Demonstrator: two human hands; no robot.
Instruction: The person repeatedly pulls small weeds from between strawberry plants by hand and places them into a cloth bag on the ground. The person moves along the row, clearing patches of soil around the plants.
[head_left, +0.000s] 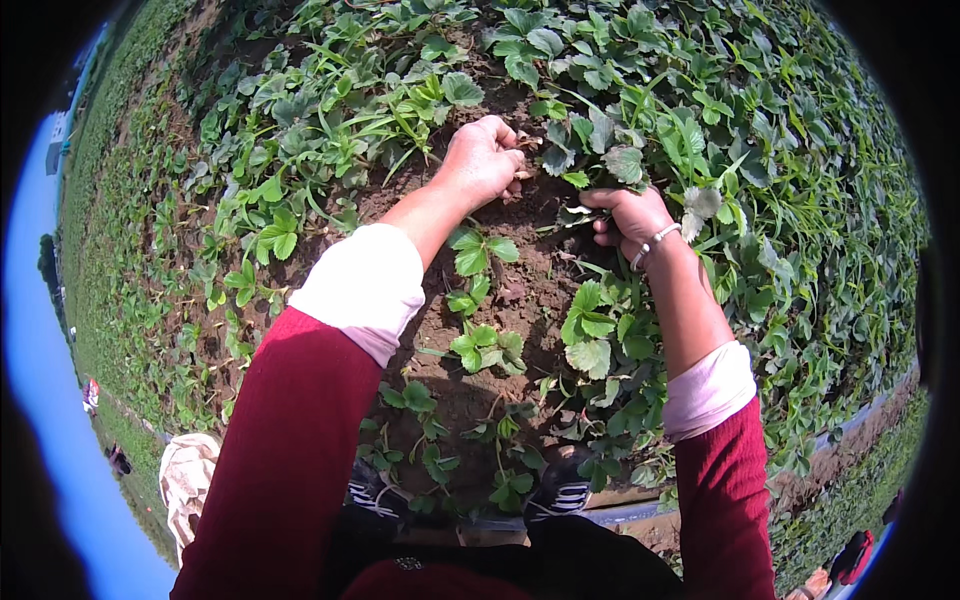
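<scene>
My left hand (480, 161) is curled above the bare soil, thumb and fingers pinched together. Scraps of brown, withered leaf (529, 140) stick out at its fingertips. To the right, my right hand (634, 217), with a silver bangle (655, 244) at the wrist, is closed at the edge of dense strawberry foliage (622, 163). A curled green leaf (577, 216) pokes out by its fingers; the stems inside the grip are hidden. Young strawberry plants (480, 251) grow in a row on the brown soil (525, 315) below both hands.
Thick strawberry plants mixed with grass (795, 195) cover the right side; sparser plants (172, 300) stand at left. My dark laced shoes (559, 491) are at the bed's edge, beside plastic edging (622, 513). A pale sack (187, 472) stands lower left. Another person (853, 559) shows at lower right.
</scene>
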